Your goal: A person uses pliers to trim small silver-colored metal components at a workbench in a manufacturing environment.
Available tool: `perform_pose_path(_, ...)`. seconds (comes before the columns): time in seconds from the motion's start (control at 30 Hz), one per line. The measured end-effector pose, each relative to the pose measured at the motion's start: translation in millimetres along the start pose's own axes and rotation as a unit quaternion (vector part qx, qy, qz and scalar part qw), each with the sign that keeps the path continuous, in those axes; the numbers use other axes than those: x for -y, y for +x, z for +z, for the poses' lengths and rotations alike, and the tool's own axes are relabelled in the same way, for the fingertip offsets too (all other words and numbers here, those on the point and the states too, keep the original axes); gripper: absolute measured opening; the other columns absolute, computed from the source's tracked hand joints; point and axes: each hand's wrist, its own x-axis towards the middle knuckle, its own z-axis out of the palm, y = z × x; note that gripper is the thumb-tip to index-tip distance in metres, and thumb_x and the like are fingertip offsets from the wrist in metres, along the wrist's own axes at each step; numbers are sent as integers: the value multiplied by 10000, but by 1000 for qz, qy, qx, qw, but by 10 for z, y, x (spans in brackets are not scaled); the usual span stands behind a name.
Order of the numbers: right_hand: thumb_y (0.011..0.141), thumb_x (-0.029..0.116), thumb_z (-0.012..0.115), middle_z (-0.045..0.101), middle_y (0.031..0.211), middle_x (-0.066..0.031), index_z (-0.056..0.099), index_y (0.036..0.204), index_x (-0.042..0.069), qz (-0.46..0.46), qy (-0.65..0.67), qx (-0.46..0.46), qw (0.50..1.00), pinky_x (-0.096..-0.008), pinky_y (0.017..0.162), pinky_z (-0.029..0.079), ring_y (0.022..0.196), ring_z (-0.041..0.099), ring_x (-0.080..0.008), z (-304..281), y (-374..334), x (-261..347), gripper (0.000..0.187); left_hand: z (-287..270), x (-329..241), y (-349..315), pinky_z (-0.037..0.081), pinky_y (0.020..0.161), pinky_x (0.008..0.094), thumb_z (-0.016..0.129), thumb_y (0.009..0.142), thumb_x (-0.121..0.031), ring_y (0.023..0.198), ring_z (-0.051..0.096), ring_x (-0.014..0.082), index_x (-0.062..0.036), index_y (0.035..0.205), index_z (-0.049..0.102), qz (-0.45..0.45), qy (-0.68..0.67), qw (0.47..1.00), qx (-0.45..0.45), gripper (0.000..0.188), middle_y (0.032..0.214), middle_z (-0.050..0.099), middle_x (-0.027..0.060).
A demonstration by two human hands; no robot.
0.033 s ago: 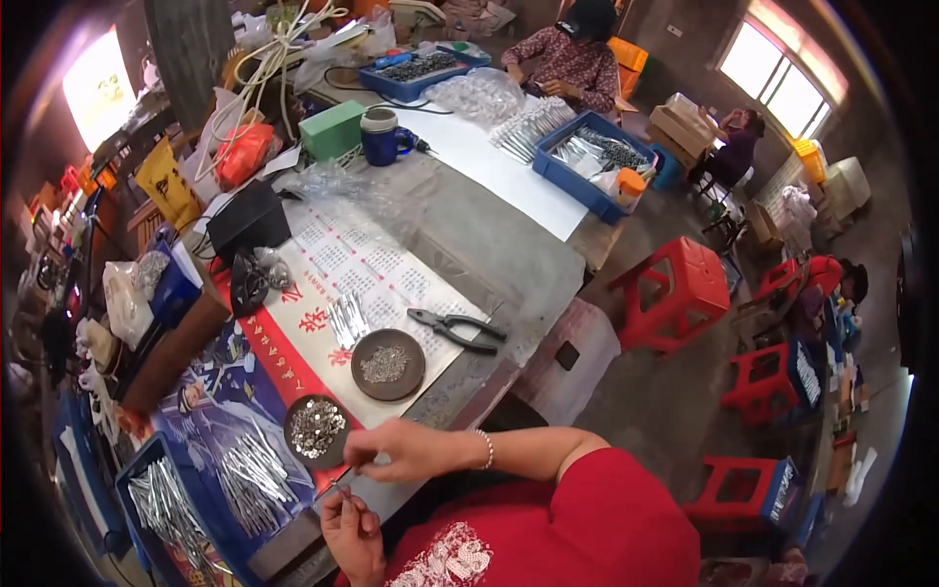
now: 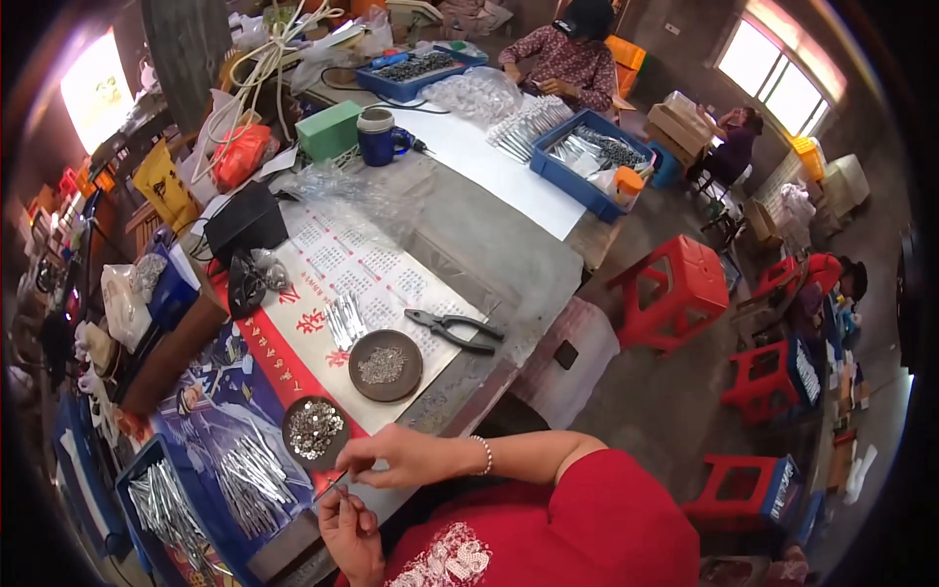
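My left hand [image 2: 350, 536] is near the table's front edge, its fingers pinched round a thin silvery metal piece [image 2: 337, 480] that points up toward my other hand. Just above it, my right hand [image 2: 401, 457] has its thumb and forefinger pressed together close to that piece. Whatever sits in the right fingertips is too small to name. A round dark dish [image 2: 290, 445] of small shiny discs lies right beyond my hands. Next to it stands a brown round dish [image 2: 401, 391] with tiny metal bits. Bundled silvery strips [image 2: 254, 479] lie to the left of my hands.
Black-handled pliers [image 2: 455, 331] and a few silvery strips [image 2: 344, 321] lie on a printed calendar sheet [image 2: 416, 284]. A blue tray [image 2: 210, 548] of strips stands at the near left. Red stools [image 2: 675, 293] stand to the right. A co-worker [image 2: 567, 68] sits across the table behind blue trays.
My right hand has shifted slightly, its fingertips moving a little left and down toward the thin metal piece. The whole view has slid slightly left.
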Motion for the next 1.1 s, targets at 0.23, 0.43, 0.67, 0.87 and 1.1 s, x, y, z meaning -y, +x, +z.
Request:
perform_pose_path(0.23,762,6,616,596,803,-127,591,911,23,-111,-119,-58,985,-362,662,485,758,597,-308,198,-25,-19,152,350,-100,10,338,499,185,520,899,-47,568,419,49,-13,1043,552,1,63,990,-130,151,888,606,61)
perform_pose_path(0.43,727,-35,641,573,766,-113,611,865,27,-119,-235,-98,960,-356,600,470,693,569,-273,270,-38,-64,154,273,92,46,336,494,183,518,911,-74,566,445,45,-35,1085,549,31,44,994,-100,182,694,526,-9)
perform_pose_path(0.67,696,-74,656,617,809,-108,625,870,0,-193,-255,-128,939,-312,588,493,690,605,-244,563,-42,-265,192,136,13,-40,383,535,175,526,911,-64,602,488,53,-33,1072,591,30,-47,990,-126,176,909,625,39)
perform_pose_path(0.87,752,-40,676,636,815,-95,618,866,-6,3,-110,-158,981,-255,630,494,696,615,-159,596,-56,-255,133,104,-37,-18,391,546,173,527,914,-77,611,490,56,-41,1080,591,-10,-88,990,-108,182,995,640,59)
perform_pose_path(1.1,753,-46,665,626,838,-77,588,858,-16,-8,-109,-135,985,-245,682,472,755,590,-129,625,-60,-135,133,14,131,-17,385,561,178,513,926,-95,635,476,55,-61,1127,547,27,-77,994,-73,206,908,611,25)
